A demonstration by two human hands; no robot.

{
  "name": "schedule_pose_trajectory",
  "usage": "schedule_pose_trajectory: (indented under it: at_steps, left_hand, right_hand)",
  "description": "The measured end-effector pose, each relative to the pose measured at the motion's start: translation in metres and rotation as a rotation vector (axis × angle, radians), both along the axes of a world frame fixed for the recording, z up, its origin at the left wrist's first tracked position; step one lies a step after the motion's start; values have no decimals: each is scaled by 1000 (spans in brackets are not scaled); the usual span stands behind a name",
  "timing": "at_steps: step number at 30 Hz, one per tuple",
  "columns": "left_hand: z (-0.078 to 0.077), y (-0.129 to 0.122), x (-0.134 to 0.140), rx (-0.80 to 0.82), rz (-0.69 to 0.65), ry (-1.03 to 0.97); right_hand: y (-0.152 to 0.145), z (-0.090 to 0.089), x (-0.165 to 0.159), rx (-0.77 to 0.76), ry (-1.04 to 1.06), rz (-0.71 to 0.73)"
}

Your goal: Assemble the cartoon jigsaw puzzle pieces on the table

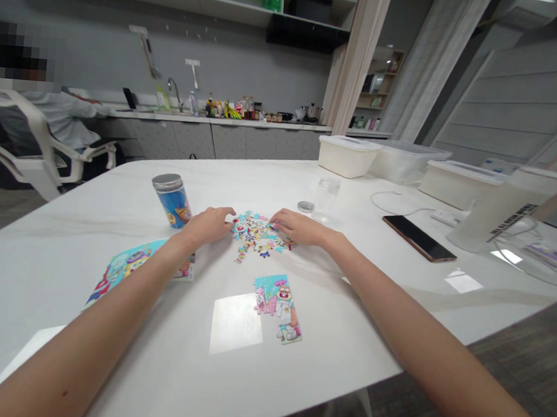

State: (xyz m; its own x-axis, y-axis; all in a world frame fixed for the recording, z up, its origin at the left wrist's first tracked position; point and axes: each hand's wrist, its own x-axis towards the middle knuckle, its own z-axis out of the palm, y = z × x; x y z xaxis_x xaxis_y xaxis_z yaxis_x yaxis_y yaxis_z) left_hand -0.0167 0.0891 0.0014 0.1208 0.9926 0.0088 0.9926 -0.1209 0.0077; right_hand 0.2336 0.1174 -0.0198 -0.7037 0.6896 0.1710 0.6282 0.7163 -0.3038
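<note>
A loose pile of small colourful puzzle pieces (256,230) lies on the white table between my two hands. My left hand (209,225) rests at the pile's left edge, its fingers loosely stretched and a little apart. At the right edge, my right hand (299,227) has its fingers spread and bent over the pieces; I see nothing gripped in it. Nearer to me is a joined section of puzzle (278,303) with a cartoon figure. Partly covered by my left forearm lies a printed picture sheet (126,267). A blue can (173,201) with a metal lid stands beside my left hand.
Beyond my right hand stand a clear jar (326,199) and a round lid (305,207). A phone (418,237), cables, a white cylindrical container (504,210) and plastic boxes (347,157) occupy the right side. A person (49,113) sits at the far left.
</note>
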Motion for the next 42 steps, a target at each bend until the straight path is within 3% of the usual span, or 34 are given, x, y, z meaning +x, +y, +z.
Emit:
schedule_pose_trajectory:
  at_steps: [6,12,15,20,27,36,42]
  left_hand:
    - [10,-6,1,27,-16,-46]
    - [11,-32,15,21,-206,-18]
    - [5,-56,22,74,-312,66]
    - [-11,-81,23,172,-307,70]
    - [-21,-81,27,238,-350,53]
    - [-22,-84,29,232,-337,58]
    - [-21,-85,32,224,-346,76]
  right_hand:
    - [1,12,12,23,-22,-94]
    - [-5,22,20,-310,-19,-19]
    - [-4,19,19,-286,-33,-54]
    - [-1,15,17,-224,-49,-57]
    - [7,13,24,-182,-77,-74]
    - [7,12,26,-217,-53,-79]
    - [0,17,18,-138,-78,-70]
